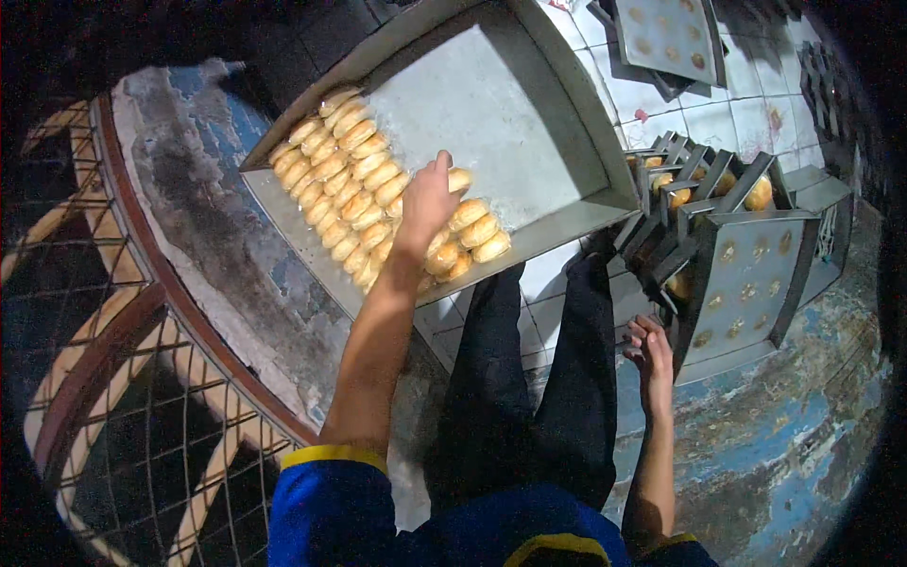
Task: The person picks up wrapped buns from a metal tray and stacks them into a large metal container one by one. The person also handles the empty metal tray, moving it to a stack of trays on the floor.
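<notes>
Buns (359, 170) lie packed close in slanting rows along the left and near sides of a big metal tray (491, 104), whose far right part shows bare. They look golden, plump and glossy, with paler sides; whether the shine is glaze or clear wrap, I cannot tell. Most lean on their neighbours.

At the inner edge of this block, the left hand (431, 194) reaches down beside 1 bun (460, 180). Its fingers are bent together at that bun, but the hand hides the contact, so I cannot tell if they are clamped on it. The step in hand appears to be arranging buns in rows. The next move would call for a light touch, lining this bun up without denting it or pushing its neighbours askew.

Outside the tray, the right hand (654, 354) hangs with fingers loosely curled and slightly apart, nothing visible in its grasp. Near it stands a pan (742, 293) with 9 browned spots, beside metal racks (694, 180) holding more buns. Another spotted pan (666, 38) lies farther off over white tiles (713, 123).
</notes>
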Demonstrator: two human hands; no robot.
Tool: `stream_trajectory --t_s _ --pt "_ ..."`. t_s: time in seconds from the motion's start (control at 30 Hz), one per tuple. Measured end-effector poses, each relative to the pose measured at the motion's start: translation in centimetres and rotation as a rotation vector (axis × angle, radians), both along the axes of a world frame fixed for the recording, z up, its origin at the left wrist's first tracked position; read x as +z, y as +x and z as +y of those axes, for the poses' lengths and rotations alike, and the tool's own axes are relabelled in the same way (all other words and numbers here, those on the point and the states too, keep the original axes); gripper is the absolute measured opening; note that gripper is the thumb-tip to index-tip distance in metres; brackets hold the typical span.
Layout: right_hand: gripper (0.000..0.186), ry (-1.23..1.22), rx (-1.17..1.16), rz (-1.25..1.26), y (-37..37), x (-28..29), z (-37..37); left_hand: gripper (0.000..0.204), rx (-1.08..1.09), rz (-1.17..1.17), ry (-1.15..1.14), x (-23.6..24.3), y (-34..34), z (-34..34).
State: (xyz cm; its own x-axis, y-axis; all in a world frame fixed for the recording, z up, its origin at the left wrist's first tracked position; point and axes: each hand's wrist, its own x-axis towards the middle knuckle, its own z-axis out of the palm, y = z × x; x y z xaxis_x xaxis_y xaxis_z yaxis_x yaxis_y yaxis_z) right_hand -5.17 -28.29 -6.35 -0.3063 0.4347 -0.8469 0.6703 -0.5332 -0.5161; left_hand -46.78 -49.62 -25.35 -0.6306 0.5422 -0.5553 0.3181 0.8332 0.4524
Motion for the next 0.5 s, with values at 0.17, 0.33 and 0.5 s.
stream_trajectory --t_s 0.17,0.33,0.5 --pt "0.054 -0.052 0.036 -0.026 0.1 0.0 -1.8 0.051 -0.114 0.032 -0.066 -0.2 2.6 -2.7" --pt "0.055 -0.038 -0.059 0.007 1.4 0.4 -1.5 0.047 -0.049 -0.006 -0.068 0.4 3.5 -2.5" --pt "0.054 -0.035 -0.147 0.029 1.9 -0.1 -1.8 0.045 -0.073 0.095 0.04 -0.6 3.6 -3.1"
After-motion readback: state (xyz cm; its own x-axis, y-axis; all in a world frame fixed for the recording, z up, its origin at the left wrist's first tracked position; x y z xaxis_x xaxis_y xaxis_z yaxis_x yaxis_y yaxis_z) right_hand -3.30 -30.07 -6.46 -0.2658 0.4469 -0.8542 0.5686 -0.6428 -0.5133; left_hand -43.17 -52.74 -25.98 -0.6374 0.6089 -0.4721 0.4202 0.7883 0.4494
